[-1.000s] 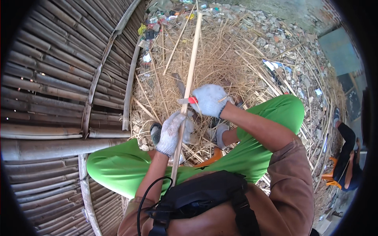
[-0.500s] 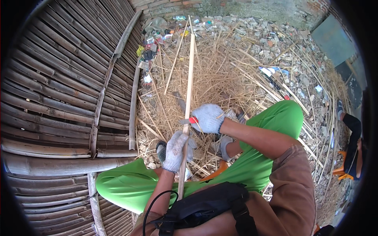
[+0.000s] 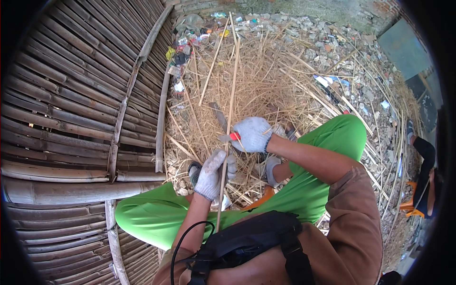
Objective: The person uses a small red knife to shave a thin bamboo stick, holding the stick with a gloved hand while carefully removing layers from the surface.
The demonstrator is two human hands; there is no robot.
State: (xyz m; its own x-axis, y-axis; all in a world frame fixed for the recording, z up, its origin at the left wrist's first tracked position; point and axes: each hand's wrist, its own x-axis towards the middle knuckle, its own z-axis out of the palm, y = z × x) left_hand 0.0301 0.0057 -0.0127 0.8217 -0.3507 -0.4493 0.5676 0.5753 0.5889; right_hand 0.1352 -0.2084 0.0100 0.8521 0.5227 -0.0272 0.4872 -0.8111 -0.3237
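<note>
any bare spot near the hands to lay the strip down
Little is bare. The woven bamboo panel to the person's left is the flattest open surface. Ahead of the left hand and right hand, straw shavings cover the ground; beyond lie rubble and litter.

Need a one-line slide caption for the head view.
Gloved left hand steadies a long bamboo strip while the gloved right hand works a red-handled blade along it, above a pile of shavings.
</note>
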